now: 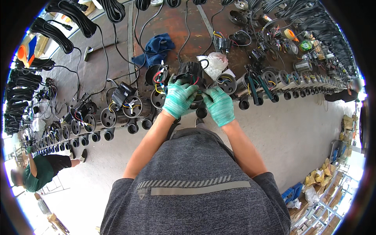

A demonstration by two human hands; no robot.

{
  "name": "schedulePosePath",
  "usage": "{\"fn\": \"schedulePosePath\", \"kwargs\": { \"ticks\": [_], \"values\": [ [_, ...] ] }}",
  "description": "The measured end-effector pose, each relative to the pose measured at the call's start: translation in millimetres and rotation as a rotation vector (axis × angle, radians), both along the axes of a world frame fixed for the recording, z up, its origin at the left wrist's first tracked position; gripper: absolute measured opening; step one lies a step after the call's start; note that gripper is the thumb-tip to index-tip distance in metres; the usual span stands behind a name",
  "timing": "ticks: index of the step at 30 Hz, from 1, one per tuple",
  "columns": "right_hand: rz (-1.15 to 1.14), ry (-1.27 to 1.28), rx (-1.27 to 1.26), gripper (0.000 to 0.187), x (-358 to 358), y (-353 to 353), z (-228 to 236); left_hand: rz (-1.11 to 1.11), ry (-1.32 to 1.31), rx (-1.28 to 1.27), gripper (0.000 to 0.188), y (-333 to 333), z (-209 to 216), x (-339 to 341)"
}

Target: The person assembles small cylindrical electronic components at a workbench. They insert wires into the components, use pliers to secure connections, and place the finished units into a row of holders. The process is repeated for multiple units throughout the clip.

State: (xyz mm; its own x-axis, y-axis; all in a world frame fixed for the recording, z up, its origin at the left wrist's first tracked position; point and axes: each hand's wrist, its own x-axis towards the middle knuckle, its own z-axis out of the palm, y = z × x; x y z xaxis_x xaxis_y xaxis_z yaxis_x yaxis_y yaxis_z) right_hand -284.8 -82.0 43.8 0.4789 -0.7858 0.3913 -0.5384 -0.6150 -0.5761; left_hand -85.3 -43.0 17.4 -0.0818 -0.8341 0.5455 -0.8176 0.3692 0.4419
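Note:
Both my hands wear green-and-white knit gloves and meet at the table's near edge, over a row of round metal housings. A black cylindrical motor unit (190,70) with a red wire sits just beyond my fingers. My left hand (180,98) is closed, its fingers bent in against the near side of that unit. My right hand (218,105) pinches inward beside it, thumb and fingers together. Whatever lies between my fingertips is too small and covered to name. Left of them, a round housing (156,74) has red, yellow and white wires with connectors. Green-handled pliers (260,84) lie to the right.
Round housings (107,116) line the table's edge both ways. A blue cloth (158,45) and a white plastic bag (214,64) lie beyond my hands. Coiled black cables (111,9) hang around the far side. Other people stand at far left (39,172) and far right (344,96).

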Motion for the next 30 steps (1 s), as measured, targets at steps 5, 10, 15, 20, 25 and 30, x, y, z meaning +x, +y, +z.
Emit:
{"fn": "schedulePosePath", "kwargs": {
  "ticks": [5,10,15,20,25,30],
  "values": [
    [-0.002,0.000,-0.007,0.014,-0.8,-2.4,-2.7,-0.040,-0.060,-0.024,0.022,1.4,10.2,1.6],
    [0.047,0.073,-0.066,0.015,-0.3,-3.3,-2.5,-0.067,-0.013,0.000,0.023,0.9,5.8,2.0],
    [0.038,-0.006,0.025,0.015,0.0,-3.5,-9.7,-0.079,-0.025,0.068,0.028,1.5,3.7,2.3],
    [-0.053,-0.427,0.887,0.015,-0.5,-6.7,-31.2,-0.096,-0.040,0.059,0.026,0.9,2.4,1.7],
    [-0.174,-0.613,1.478,0.012,0.1,-3.5,10.3,-0.101,-0.045,0.085,0.025,1.8,7.8,3.3],
    [-0.004,-0.164,0.203,0.013,-12.2,-2.5,-15.4,-0.099,-0.030,0.103,0.024,1.9,5.7,3.1]
  ]
}}
